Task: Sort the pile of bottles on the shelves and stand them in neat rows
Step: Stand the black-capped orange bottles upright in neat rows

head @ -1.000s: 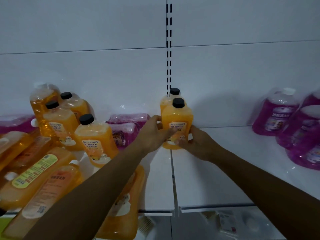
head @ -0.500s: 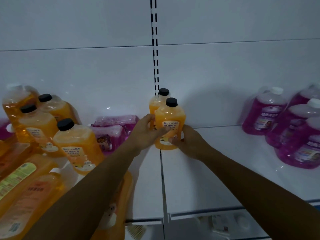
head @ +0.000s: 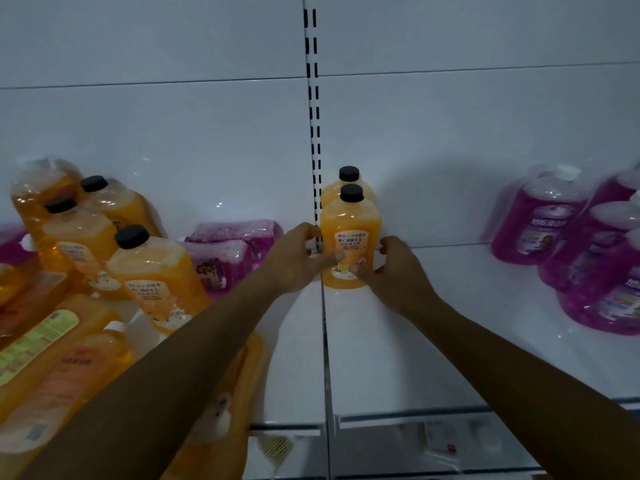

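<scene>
Orange bottle [head: 349, 244] upright between both hands, long axis vertical; left hand [head: 298, 259] and right hand [head: 394, 268] curled round its sides, equally near, second bottle [head: 348, 188] just behind.

My white shelf [head: 408, 344] carries two upright orange bottles [head: 349, 244] at the back, an orange pile [head: 104, 271] left, purple bottles [head: 588, 258] right.

Two bare forearms, sleeveless as far as the lower frame edge, end in a left hand [head: 294, 261] and right hand [head: 394, 271] without rings, watch or gloves.
</scene>
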A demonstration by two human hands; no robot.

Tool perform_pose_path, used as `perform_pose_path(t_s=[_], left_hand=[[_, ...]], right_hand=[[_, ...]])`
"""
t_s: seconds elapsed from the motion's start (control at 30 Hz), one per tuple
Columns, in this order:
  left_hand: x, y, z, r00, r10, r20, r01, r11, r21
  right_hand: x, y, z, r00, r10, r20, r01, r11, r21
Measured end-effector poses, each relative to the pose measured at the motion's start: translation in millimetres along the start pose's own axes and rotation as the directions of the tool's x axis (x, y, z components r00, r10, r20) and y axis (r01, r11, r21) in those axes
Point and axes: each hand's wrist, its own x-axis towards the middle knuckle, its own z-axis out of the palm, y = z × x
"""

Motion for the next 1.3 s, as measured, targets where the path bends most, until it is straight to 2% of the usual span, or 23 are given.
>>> perform_pose_path(t_s=[0.07,0.13,0.17,0.23,0.27,0.33,0.43,0.5,0.6,0.63,0.7,0.73,0.8,0.93,1.0,1.13,1.3], left_hand=[[-14,0,-10,0.998,0.051,-0.031,-0.047,0.991,0.124],[-31,-2,-21,0.993,0.101,-0.053,-0.089,0.978,0.186],[-41,-2,-28,0.993,0.109,-0.052,-0.097,0.975,0.198],[-61,-5,-41,0.993,0.111,-0.039,-0.100,0.973,0.208],[-72,-7,-48,0.992,0.122,-0.040,-0.111,0.971,0.211],[-94,-14,-60,0.987,0.151,-0.060,-0.135,0.967,0.215],[-131,-26,-73,0.978,0.157,-0.138,-0.118,0.960,0.256],[-154,-33,-77,0.969,0.121,-0.214,-0.047,0.945,0.322],[-181,-43,-77,0.964,-0.055,-0.262,0.154,0.913,0.378],[-187,-44,-75,0.957,-0.137,-0.255,0.228,0.899,0.373],[-195,-44,-71,0.937,-0.274,-0.217,0.334,0.882,0.332],[-197,-42,-69,0.929,-0.316,-0.192,0.362,0.884,0.295],[-197,-38,-66,0.926,-0.348,-0.145,0.372,0.903,0.212],[-191,-29,-57,0.929,-0.343,-0.138,0.356,0.930,0.090],[-183,-22,-48,0.929,-0.325,-0.177,0.331,0.944,0.004],[-153,-2,-27,0.955,-0.203,-0.218,0.172,0.974,-0.150],[-109,15,1,0.962,-0.100,-0.255,0.035,0.968,-0.248]], right_hand=[[-9,-4,-1,0.984,0.020,-0.177,-0.033,0.997,-0.071],[-19,-16,-2,0.958,-0.107,-0.266,0.094,0.994,-0.062],[-24,-24,-1,0.950,-0.177,-0.257,0.170,0.984,-0.048],[-35,-42,5,0.930,-0.348,-0.120,0.348,0.937,-0.029],[-41,-51,10,0.893,-0.451,-0.007,0.451,0.893,-0.016],[-54,-66,23,0.772,-0.592,0.232,0.596,0.801,0.058],[-69,-79,43,0.608,-0.669,0.427,0.695,0.708,0.120],[-73,-83,53,0.580,-0.665,0.471,0.712,0.694,0.104],[-77,-86,61,0.623,-0.603,0.498,0.664,0.745,0.071],[-79,-87,62,0.660,-0.557,0.504,0.616,0.786,0.061],[-82,-90,63,0.761,-0.383,0.523,0.425,0.904,0.044],[-84,-92,64,0.791,-0.286,0.541,0.310,0.949,0.048],[-87,-94,67,0.787,-0.171,0.593,0.131,0.985,0.111],[-93,-99,62,0.802,-0.073,0.592,-0.145,0.939,0.312],[-93,-101,52,0.852,-0.046,0.522,-0.162,0.924,0.346],[-85,-98,21,0.949,-0.082,0.306,-0.065,0.895,0.442],[-67,-79,-17,0.990,-0.114,0.082,0.078,0.932,0.354]])
